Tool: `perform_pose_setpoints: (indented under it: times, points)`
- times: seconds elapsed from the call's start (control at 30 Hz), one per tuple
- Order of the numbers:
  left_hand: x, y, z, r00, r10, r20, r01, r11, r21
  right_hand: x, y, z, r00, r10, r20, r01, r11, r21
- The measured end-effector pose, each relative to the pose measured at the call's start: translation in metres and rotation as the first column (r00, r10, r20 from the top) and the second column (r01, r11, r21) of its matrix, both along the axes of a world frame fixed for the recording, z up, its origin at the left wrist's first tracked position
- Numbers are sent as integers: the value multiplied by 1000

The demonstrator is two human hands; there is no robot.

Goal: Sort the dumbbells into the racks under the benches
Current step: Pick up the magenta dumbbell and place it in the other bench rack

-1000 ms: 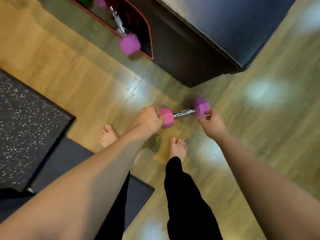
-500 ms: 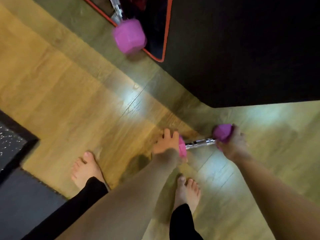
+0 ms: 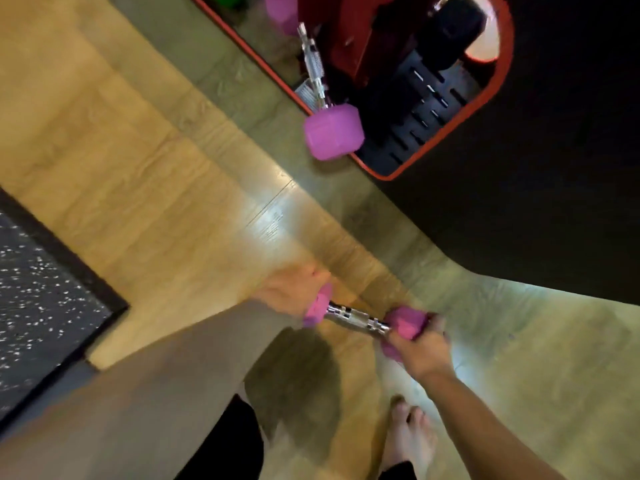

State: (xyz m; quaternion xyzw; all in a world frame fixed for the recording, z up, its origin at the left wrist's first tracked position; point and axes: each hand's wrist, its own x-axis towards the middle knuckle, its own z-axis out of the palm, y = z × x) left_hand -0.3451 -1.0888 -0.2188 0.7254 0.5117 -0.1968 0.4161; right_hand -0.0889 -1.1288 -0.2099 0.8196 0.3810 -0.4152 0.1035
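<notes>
I hold a pink dumbbell (image 3: 356, 318) with a chrome handle above the wooden floor, low in the middle of the view. My left hand (image 3: 294, 289) grips its left pink head and my right hand (image 3: 420, 348) grips its right head. A second pink dumbbell (image 3: 332, 131) lies in the red-rimmed rack (image 3: 498, 95) under the black bench (image 3: 554, 202) at the top, its near head sticking out over the rack's edge. A black dumbbell (image 3: 450, 32) rests deeper in the rack on a slotted black tray.
A speckled black rubber mat (image 3: 38, 292) covers the floor at the left. My bare right foot (image 3: 408, 438) stands below the held dumbbell. Something green (image 3: 235, 0) shows at the rack's far top edge.
The view has shifted so the rack's inside now shows more fully. The held dumbbell has tilted, its right end lower, and both hands have kept their grip on its heads.
</notes>
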Motion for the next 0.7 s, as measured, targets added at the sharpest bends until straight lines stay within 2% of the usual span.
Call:
perform_pose_setpoints:
  times: [0.1, 0.2, 0.3, 0.37, 0.4, 0.47, 0.53, 0.57, 0.6, 0.7]
  points:
    - [-79, 22, 4, 993, -65, -95, 66, 998, 9, -81, 6, -7, 997, -33, -71, 36, 999, 36]
    - [-157, 38, 0, 977, -17, -215, 26, 999, 39, -163, 22, -13, 994, -13, -104, 20, 998, 64]
    - [-214, 38, -6, 971, 113, -209, -82, 985, 151, -222, 39, -16, 984, -59, -169, 74, 993, 86]
    - [-235, 29, -8, 944, 292, -156, -264, 948, 178, -246, 44, -14, 983, -91, -162, 106, 991, 86]
    - [-240, 23, -8, 893, 429, -135, -412, 900, 141, -253, 44, -11, 986, -103, -134, 115, 990, 84]
    - [-240, 12, -8, 713, 691, -117, -692, 721, 37, -260, 45, -7, 990, -125, -70, 131, 987, 87]
    - [-233, 2, -5, 542, 836, -85, -840, 540, -49, -263, 47, -2, 989, -138, -58, 142, 988, 60]
    - [-229, 1, -2, 487, 869, -80, -873, 484, -61, -262, 47, 0, 990, -122, -67, 124, 992, 35]
    - [-227, 2, -1, 459, 884, -88, -888, 457, -49, -261, 48, 0, 992, -99, -79, 100, 995, 6]
    - [-222, 11, 4, 486, 850, -204, -871, 490, -32, -254, 51, 1, 989, -100, -107, 92, 993, -74]
